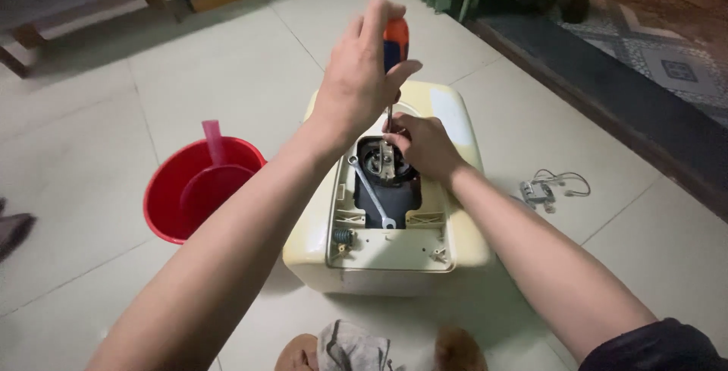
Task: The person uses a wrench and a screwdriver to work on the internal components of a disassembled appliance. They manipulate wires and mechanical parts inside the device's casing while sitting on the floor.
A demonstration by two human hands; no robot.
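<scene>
A cream, boxy water-heater tank lies on the tiled floor with its cover off, showing a dark opening with a round metal flange. My left hand grips an orange and blue screwdriver held upright, its shaft pointing down into the opening. My right hand rests at the flange, with its fingers pinching the shaft near the tip. A silver spanner lies slanted inside the opening.
A red bucket with a pink dipper stands to the left. A small grey part with white wires lies on the tiles at right. A crumpled cloth sits near my knees. A dark step runs along the right.
</scene>
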